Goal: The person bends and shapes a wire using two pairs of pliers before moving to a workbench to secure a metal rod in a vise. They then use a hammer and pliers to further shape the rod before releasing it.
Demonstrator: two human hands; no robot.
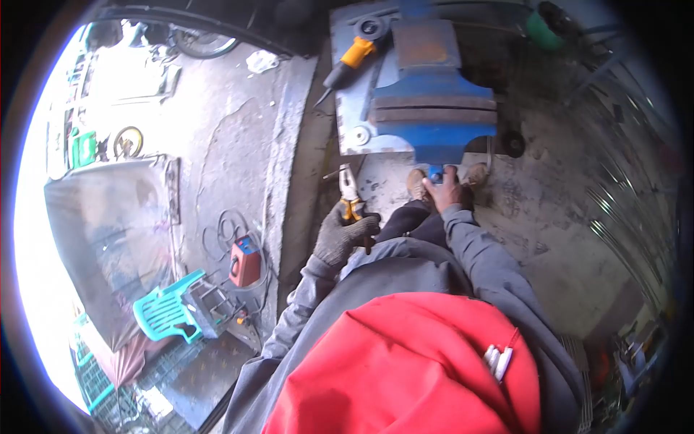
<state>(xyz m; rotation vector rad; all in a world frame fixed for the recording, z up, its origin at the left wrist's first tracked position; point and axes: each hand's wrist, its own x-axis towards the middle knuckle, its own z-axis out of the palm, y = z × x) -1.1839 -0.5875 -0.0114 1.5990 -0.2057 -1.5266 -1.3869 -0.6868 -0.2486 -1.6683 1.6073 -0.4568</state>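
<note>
My left hand point(341, 237), in a grey knit glove, is closed around the yellow-and-black handles of a pair of pliers point(349, 186). A thin short metal piece point(332, 174) sticks out sideways at the pliers' jaws. My bare right hand point(447, 193) grips the blue screw end point(435, 173) at the front of a large blue bench vise point(434, 137). The vise jaws look pressed together or nearly so; I cannot make out anything between them.
A yellow-and-black angle grinder point(356, 55) lies on the metal bench point(387, 61) left of the vise. A round metal disc point(359, 135) sits at the bench corner. To the left are a red machine with cables point(245, 262) and a turquoise plastic chair point(168, 307).
</note>
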